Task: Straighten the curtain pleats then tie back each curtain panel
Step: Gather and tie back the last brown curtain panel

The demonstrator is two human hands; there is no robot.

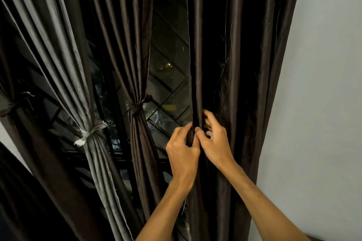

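- Pleat (197, 76) at the window-side edge of the untied brown curtain panel (241, 68), hanging beside the wall (323, 84), is pinched by left hand (183, 151) and right hand (215, 143), both curled tight on the fold.
- 2 others further left, brown panel (135, 84) and grey panel (58, 55), hang tied back.

right hand (215, 143) fingertips partly hidden in pleat (196, 84) | curtain panel (244, 64) top cropped
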